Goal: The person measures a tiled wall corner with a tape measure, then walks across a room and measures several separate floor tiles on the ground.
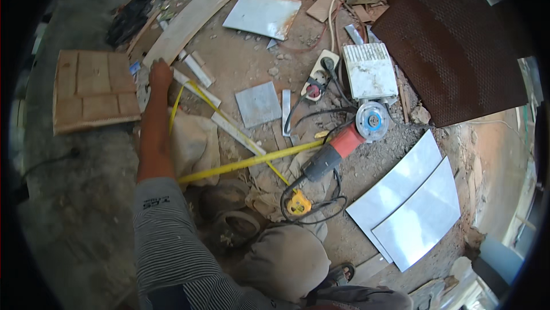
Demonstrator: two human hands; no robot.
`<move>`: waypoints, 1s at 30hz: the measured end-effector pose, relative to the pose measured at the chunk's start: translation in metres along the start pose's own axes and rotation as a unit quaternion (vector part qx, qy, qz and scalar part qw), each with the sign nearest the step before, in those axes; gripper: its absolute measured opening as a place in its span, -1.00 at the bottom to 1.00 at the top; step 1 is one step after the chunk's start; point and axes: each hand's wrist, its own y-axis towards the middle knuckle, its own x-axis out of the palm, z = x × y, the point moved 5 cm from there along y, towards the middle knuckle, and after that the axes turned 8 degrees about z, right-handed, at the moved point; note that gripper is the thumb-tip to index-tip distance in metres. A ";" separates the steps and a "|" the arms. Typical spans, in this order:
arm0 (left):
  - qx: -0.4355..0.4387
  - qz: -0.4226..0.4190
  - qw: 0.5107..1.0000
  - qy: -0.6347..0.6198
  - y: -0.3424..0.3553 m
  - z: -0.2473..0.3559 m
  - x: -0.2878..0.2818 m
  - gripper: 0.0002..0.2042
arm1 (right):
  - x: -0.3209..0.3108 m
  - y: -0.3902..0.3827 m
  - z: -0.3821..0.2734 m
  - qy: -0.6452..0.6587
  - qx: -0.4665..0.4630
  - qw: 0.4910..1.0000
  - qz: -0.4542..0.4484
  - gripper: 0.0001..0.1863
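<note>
**One hand far out on a dusty floor**

One arm in a striped sleeve stretches away from the person, far to the left. The left hand is at the end of it, pressed down on the dirt floor. It rests right at the far tip of a yellow tape measure. I cannot tell if the fingers pinch the tape or just lie on it, since the hand is small and seen from the back. The other hand is out of sight.

The tape runs in long yellow strips from the hand toward the near right, and its yellow case lies near the person's knee. A long white tile strip lies under the tape, in the middle.

Just right of the tape sits an angle grinder with a red body and a round disc, its black cord curling on the ground. Far behind it is a white power strip. A small grey tile lies in the middle. Two big shiny tiles lie on the right. A wooden board lies on the far left, close to the hand.
</note>
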 end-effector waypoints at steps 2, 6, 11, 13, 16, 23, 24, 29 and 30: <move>0.013 -0.016 1.000 -0.004 0.006 0.013 0.024 -0.60 | -0.016 -0.024 -0.038 0.020 0.064 0.997 0.029 -0.75; 0.002 -0.020 0.999 -0.038 0.026 0.022 0.049 -0.63 | -0.031 -0.048 -0.080 0.050 0.101 0.992 0.049 -0.75; 0.026 -0.040 0.999 -0.016 0.028 0.018 0.059 -0.76 | -0.040 -0.057 -0.115 0.067 0.106 0.990 0.062 -0.76; 0.030 -0.032 0.999 0.004 0.031 0.015 0.060 -0.78 | -0.043 -0.058 -0.125 0.075 0.103 0.990 0.065 -0.76; 0.037 0.000 0.999 0.036 0.039 0.003 0.052 -0.81 | -0.049 -0.060 -0.135 0.081 0.096 0.990 0.069 -0.76; 0.012 0.075 0.997 -0.025 0.093 0.005 -0.068 -0.82 | -0.069 -0.048 -0.131 0.063 0.051 0.990 0.113 -0.77; 0.009 0.094 0.995 -0.027 0.099 0.010 -0.093 -0.81 | -0.071 -0.046 -0.131 0.062 0.042 0.990 0.119 -0.77; -0.032 0.106 0.992 -0.063 0.101 -0.024 -0.193 -0.73 | -0.094 -0.026 -0.159 0.138 -0.006 0.973 0.186 -0.79; -0.024 0.119 0.990 -0.074 0.098 -0.033 -0.212 -0.71 | -0.102 -0.025 -0.172 0.143 -0.056 0.969 0.193 -0.79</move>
